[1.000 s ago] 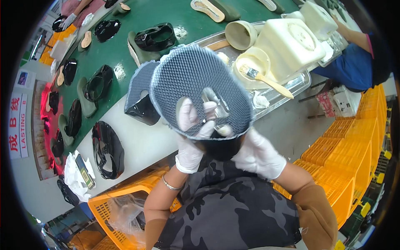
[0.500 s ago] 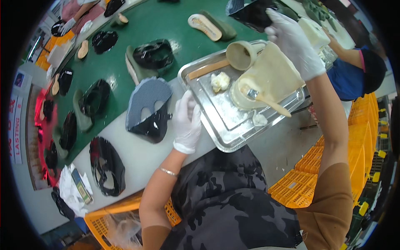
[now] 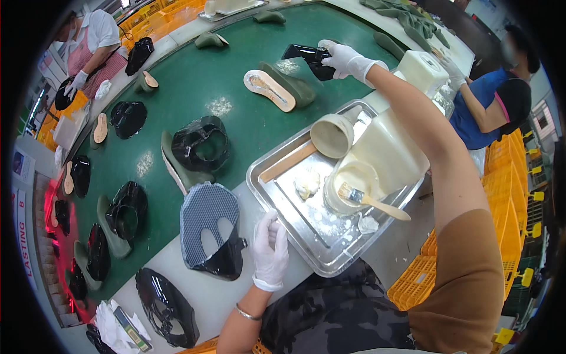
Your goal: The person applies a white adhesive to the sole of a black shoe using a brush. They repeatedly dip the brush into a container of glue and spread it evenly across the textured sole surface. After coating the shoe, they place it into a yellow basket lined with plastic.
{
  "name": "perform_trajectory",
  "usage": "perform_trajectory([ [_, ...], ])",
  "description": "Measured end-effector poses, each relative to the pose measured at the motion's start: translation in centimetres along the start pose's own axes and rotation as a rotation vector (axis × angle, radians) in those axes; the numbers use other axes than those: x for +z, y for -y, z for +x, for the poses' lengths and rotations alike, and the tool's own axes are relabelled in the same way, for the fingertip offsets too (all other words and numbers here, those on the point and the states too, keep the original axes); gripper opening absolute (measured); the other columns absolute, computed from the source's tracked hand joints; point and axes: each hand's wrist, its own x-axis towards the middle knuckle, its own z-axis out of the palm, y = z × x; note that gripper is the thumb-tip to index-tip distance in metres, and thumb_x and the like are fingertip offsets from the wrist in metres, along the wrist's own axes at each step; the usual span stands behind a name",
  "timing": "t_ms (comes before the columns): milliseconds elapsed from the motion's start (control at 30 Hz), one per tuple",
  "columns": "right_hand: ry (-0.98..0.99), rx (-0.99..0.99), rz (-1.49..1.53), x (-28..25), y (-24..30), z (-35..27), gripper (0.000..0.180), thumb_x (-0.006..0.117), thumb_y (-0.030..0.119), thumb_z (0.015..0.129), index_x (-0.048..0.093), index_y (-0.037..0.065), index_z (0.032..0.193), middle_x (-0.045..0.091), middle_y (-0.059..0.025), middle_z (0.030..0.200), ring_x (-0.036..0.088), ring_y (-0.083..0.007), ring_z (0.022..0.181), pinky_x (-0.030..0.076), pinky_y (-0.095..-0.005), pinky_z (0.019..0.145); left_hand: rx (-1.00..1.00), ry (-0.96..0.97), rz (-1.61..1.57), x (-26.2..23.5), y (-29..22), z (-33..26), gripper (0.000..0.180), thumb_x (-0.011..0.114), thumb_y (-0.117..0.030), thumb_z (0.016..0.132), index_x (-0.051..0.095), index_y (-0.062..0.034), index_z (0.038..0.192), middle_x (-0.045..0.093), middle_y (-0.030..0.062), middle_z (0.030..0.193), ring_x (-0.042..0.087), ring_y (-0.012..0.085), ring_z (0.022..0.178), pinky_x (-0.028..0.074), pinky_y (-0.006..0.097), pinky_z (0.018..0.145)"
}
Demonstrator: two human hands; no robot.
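My right hand (image 3: 349, 60), in a white glove, is closed on a glossy black shoe upper (image 3: 315, 59) over the green work surface. Close by, a green shoe last (image 3: 295, 88) lies on its side with a pale insole (image 3: 269, 90) on its sole. My left hand (image 3: 270, 251), also gloved, is beside the corner of a metal tray (image 3: 283, 233), its fingers loosely bent and apart with nothing seen in them. Just left of it lies another upper (image 3: 209, 227), blue-grey textured lining upward. In the tray, a brush (image 3: 377, 203) rests across a tub (image 3: 336, 203) of whitish liquid.
A beige cup (image 3: 332, 135), a wooden strip (image 3: 289, 162) and a large pale container (image 3: 386, 153) share the tray. Several lasts and black uppers (image 3: 200, 144) lie on the green surface (image 3: 177, 88). Co-workers stand at far left (image 3: 97, 47) and right (image 3: 480, 112). Orange crates (image 3: 413, 283) stand at right.
My right hand has carried the upper leftward and out over the green surface; its shiny side shows more now. My left hand stays beside the tray. The whole view has shifted.
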Motion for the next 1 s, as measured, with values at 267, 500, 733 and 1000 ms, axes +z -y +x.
perform_trajectory([
  [267,-0.051,0.004,-0.244,1.0,-1.5,0.4,0.036,0.057,0.024,0.086,0.05,0.0,0.113,0.064,-0.0144,0.082,0.065,-0.0226,0.064,0.051,-0.033,0.059,0.022,0.032,-0.018,-0.3,-0.8,-0.1,0.033,0.055,0.001,0.083,0.05,0.0042,0.115,0.052,0.0058,0.088,0.051,0.0112,0.072,0.045,0.023,0.064],
  [500,-0.032,-0.264,-0.027,0.2,1.1,-4.4,0.023,0.053,0.021,0.086,0.06,0.004,0.1,0.063,-0.0099,0.081,0.063,-0.0185,0.063,0.049,-0.0328,0.061,0.102,0.015,0.032,0.1,-0.2,-0.1,0.031,0.055,0.0,0.083,0.051,0.0034,0.113,0.053,0.0074,0.086,0.052,0.0135,0.07,0.046,0.025,0.063],
  [733,0.263,-0.97,0.074,4.2,8.1,-20.7,0.018,0.057,0.018,0.084,0.061,0.005,0.096,0.064,-0.0148,0.087,0.061,-0.0311,0.076,0.049,-0.0354,0.072,0.372,-0.053,0.262,-0.2,-0.2,-0.7,0.032,0.056,0.007,0.079,0.053,0.0031,0.111,0.055,0.0093,0.079,0.052,0.0162,0.065,0.043,0.026,0.06],
  [1000,0.751,-0.754,0.498,6.0,7.2,-34.9,0.03,0.051,0.015,0.09,0.051,0.005,0.118,0.062,-0.0097,0.099,0.064,-0.0219,0.084,0.05,-0.0316,0.072,0.731,-0.525,0.526,-5.1,-2.4,-5.9,0.051,0.056,-0.007,0.079,0.039,0.0024,0.127,0.044,0.0161,0.119,0.044,0.0292,0.108,0.034,0.044,0.093],
])
